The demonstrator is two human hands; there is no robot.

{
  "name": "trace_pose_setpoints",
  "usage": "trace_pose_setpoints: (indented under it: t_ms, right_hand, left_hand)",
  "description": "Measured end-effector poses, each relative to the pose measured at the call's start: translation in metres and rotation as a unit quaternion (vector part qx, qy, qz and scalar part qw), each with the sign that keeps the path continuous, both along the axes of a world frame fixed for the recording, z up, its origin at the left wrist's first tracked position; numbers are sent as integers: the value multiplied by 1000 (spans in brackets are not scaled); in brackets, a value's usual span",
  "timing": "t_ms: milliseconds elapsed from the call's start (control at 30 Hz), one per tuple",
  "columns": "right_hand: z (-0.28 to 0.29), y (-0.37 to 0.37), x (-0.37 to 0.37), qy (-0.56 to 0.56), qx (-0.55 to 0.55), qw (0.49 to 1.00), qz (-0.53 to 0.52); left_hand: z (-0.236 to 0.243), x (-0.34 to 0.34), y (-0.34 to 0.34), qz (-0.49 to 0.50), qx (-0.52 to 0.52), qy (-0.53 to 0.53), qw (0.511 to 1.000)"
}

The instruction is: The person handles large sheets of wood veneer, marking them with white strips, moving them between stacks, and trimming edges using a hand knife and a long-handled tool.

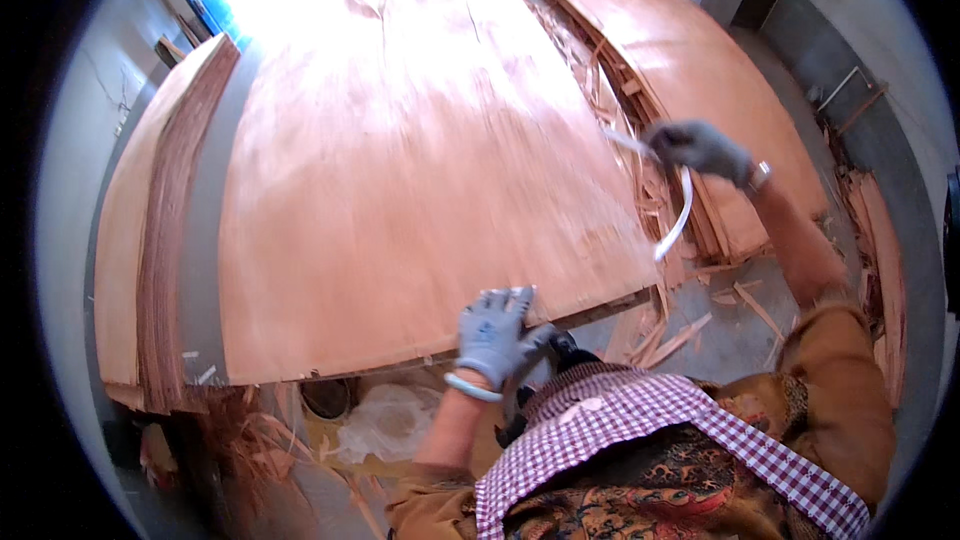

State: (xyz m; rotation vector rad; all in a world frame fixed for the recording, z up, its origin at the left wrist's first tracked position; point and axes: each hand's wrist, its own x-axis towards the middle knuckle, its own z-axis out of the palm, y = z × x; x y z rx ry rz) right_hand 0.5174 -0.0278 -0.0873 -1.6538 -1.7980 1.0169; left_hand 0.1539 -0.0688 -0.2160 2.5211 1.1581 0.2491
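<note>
Across the middle lies a broad wooden sheet (420, 180). To its right is a stack (690, 60); to its left, a narrower stack (122, 240). Scraps (655, 205) fill the right-hand gap. The hands are well apart, both gloved: the left hand (492, 338) rests open on the sheet's near edge; the right hand (702, 148), raised, grips a curved white strip (688, 202).

no lettering legible, small blurred print (486, 328) on the back of the grey-gloved left hand (493, 342)
</note>
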Motion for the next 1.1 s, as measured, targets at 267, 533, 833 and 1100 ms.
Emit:
trace_pose_setpoints:
  t_ms: [267, 533, 833, 1100]
  right_hand:
    - [-75, 160, -107, 151, -101, 980, 84]
    - [-156, 219, -107, 35, -120, 990, 64]
    - [-167, 247, -85, -90, -121, 987, 60]
    - [-177, 240, -84, -78, -82, 993, 19]
  left_hand:
    - [2, -18, 65, 110, 100, -76, 986]
    - [-70, 64, 193, 119, 241, -72, 960]
    - [-74, 89, 237, 141, 140, 26, 980]
    - [-70, 86, 235, 130, 213, 44, 967]
